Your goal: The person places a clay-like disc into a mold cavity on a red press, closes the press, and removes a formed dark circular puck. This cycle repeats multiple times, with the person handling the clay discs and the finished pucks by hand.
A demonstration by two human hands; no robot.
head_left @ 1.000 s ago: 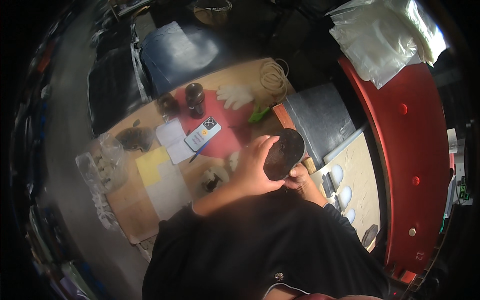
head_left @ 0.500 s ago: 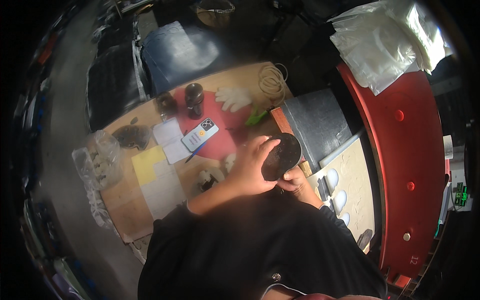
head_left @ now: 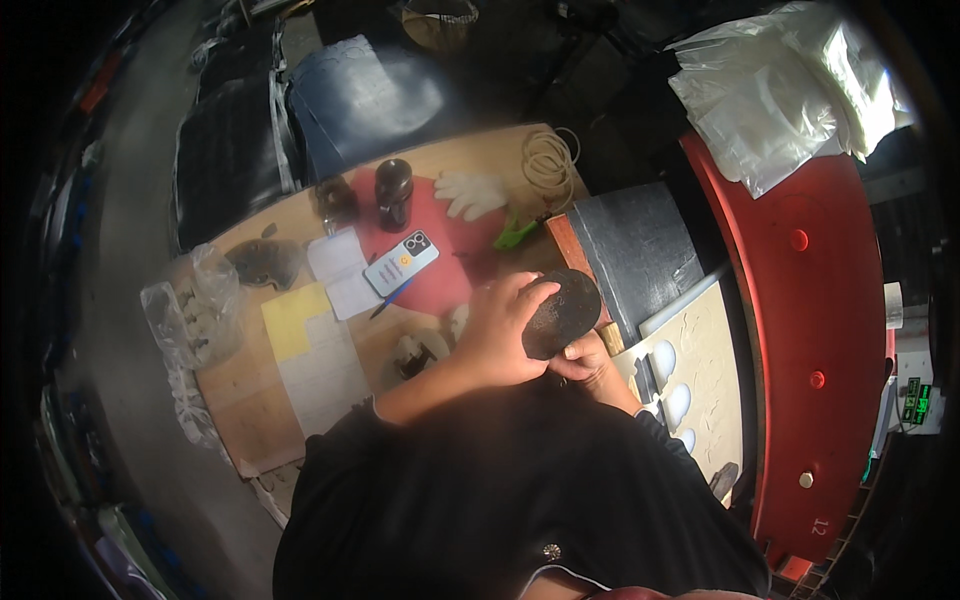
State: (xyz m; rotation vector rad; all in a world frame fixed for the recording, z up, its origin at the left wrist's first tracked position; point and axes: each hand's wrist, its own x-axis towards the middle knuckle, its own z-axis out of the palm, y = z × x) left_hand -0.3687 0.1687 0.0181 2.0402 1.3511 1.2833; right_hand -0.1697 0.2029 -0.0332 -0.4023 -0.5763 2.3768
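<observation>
A dark round piece with a flat, speckled face is held in front of my chest. My left hand grips it from the left, thumb and fingers spread along its rim. My right hand closes on its lower right edge, with the thumb on top. The side of the piece turned away is hidden, so its exact kind does not show. Beyond my left hand, a dark glossy rounded part stands on a red round mat, beside a white glove.
Left on the wooden table are a phone, blue pen, papers, a black curved part and a plastic bag. Right stand a dark slab, a cream panel and a red machine beam.
Both hands keep their grip on the round piece, which has tilted slightly. The whole view has shifted a little.
</observation>
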